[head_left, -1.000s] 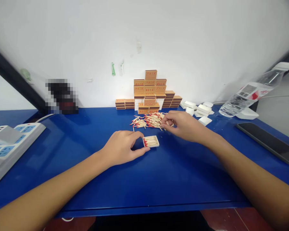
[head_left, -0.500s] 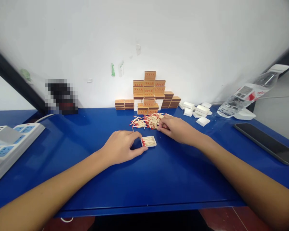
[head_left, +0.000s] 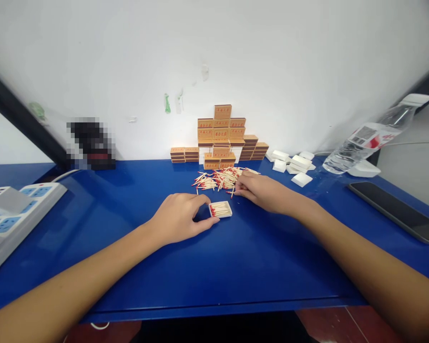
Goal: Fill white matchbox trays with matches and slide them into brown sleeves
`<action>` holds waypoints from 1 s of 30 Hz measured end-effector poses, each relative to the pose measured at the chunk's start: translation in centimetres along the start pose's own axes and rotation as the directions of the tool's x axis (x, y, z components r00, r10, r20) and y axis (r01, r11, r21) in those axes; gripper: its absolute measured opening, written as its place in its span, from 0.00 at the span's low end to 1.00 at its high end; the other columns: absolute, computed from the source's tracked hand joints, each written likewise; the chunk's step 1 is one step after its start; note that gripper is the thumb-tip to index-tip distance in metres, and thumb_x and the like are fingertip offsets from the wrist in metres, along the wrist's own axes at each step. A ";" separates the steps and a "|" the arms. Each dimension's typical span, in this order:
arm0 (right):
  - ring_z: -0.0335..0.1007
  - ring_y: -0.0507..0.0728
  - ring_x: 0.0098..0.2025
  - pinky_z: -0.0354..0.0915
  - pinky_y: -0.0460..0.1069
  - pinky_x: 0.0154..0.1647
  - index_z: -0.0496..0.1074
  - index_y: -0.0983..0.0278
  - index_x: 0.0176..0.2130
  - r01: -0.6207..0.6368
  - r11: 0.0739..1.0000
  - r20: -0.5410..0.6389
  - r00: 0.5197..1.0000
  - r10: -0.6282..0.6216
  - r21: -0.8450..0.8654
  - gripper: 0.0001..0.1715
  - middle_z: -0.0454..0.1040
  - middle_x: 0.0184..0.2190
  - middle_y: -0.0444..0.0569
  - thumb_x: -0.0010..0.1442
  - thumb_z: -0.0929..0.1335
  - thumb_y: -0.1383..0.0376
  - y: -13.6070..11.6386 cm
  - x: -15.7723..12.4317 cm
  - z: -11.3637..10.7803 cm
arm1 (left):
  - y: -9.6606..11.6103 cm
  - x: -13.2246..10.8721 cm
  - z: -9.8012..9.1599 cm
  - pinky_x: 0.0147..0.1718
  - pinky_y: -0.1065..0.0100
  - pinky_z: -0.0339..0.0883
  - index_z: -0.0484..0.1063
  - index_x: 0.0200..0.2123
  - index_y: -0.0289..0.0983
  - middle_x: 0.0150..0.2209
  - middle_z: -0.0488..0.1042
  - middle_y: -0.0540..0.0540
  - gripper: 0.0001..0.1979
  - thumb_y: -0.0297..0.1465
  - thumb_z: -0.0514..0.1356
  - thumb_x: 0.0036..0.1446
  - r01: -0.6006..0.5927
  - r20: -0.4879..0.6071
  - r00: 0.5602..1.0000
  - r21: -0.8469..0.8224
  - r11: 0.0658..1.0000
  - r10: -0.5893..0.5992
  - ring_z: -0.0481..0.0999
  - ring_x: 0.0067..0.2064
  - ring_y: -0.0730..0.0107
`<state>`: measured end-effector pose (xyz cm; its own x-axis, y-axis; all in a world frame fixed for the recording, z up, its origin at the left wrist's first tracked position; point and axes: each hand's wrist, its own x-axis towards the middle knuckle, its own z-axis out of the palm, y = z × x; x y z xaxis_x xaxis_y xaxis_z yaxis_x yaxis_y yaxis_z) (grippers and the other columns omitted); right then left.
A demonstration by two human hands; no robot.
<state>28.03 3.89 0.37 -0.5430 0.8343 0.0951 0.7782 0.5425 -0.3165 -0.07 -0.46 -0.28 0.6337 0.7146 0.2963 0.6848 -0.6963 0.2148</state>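
My left hand grips a small white matchbox tray on the blue table, thumb at its near side and fingers at its far side. Red-headed matches lie in the tray, heads toward the left. At the right edge of a loose match pile, my right hand is closed in a pinch with matches at its fingertips; how many is hidden. Behind the pile stands a stack of orange-brown matchboxes.
White empty trays lie in a heap at the back right. A clear water bottle leans beside them, with a dark phone nearer me. A power strip sits at the left. The wall rises behind the boxes.
A match now sticks out below my right fingertips, its red head to the left. My left hand and the tray have stayed put.
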 end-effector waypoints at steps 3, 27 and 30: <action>0.69 0.59 0.37 0.63 0.53 0.40 0.68 0.62 0.36 0.016 1.000 0.010 1.000 -0.016 -0.002 0.12 0.73 0.39 0.54 0.73 0.63 0.62 0.1 -0.2 -0.1 | 0.0 0.0 0.0 0.27 0.68 0.56 0.78 0.45 0.39 0.25 0.71 0.53 0.17 0.47 0.63 0.65 0.005 0.002 1.000 0.006 1.000 -0.005 0.70 0.24 0.71; 0.69 0.58 0.44 0.63 0.52 0.43 0.73 0.62 0.44 0.178 0.983 -0.161 0.973 -0.168 0.050 0.06 0.73 0.43 0.52 0.73 0.66 0.63 -2.4 -0.5 1.0 | 0.0 -0.2 0.1 0.28 0.68 0.57 0.78 0.47 0.40 0.25 0.71 0.54 0.17 0.47 0.64 0.65 0.003 0.026 1.000 -0.042 0.999 -0.002 0.69 0.25 0.71; 0.70 0.59 0.47 0.65 0.53 0.47 0.74 0.61 0.46 0.168 0.982 -0.149 0.977 -0.155 0.082 0.05 0.73 0.44 0.52 0.71 0.69 0.64 -2.2 0.3 1.7 | 0.2 -0.3 0.2 0.29 0.68 0.59 0.78 0.48 0.40 0.26 0.72 0.53 0.18 0.47 0.64 0.65 -0.050 0.028 0.998 -0.063 0.997 0.052 0.70 0.26 0.71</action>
<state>25.64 2.79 -0.56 -0.6039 0.7454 0.2822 0.6471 0.6653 -0.3724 -0.07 -0.80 -0.52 0.6779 0.6793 0.2811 0.6283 -0.7339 0.2582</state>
